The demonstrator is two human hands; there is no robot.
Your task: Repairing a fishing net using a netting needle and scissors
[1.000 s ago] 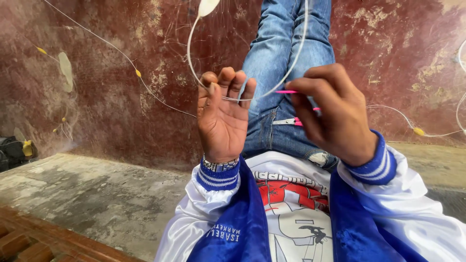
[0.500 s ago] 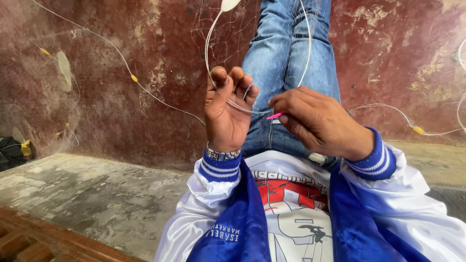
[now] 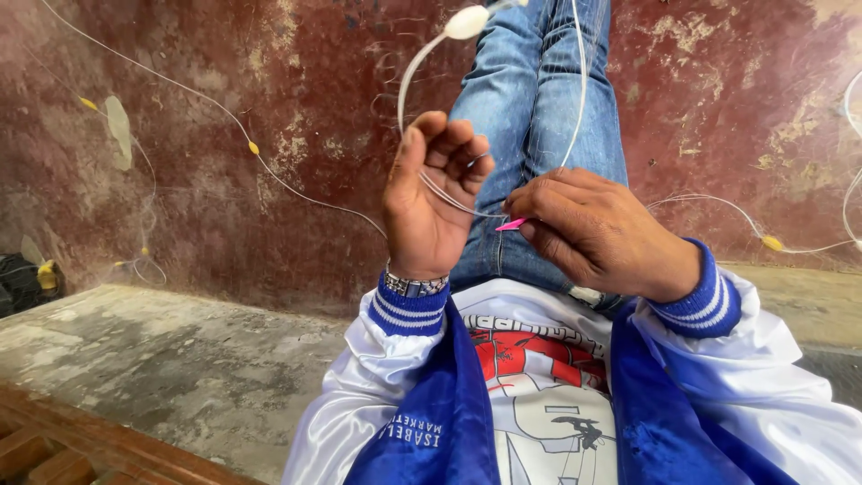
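My left hand [image 3: 431, 202] is raised palm toward me, fingers curled around thin white cords [image 3: 453, 193] that loop up to a white oval float [image 3: 467, 22]. Close to its right, my right hand [image 3: 597, 232] pinches a small pink tool [image 3: 512, 224], whose tip points at the cords by my left palm. Both hands hover over my blue jeans [image 3: 539, 117]. I wear a white and blue jacket with striped cuffs and a wristwatch [image 3: 415, 286] on the left wrist.
A worn red floor [image 3: 224, 207] carries long white lines with yellow beads [image 3: 253, 148] and another float [image 3: 118, 126]. A grey concrete slab [image 3: 162, 377] lies at lower left, with brown wood [image 3: 54, 445] at the corner. A dark object [image 3: 22, 283] sits at far left.
My right hand came down and left toward my left palm with the pink tool. My left fingers went from spread to curled around the cords. The loop and float shifted right.
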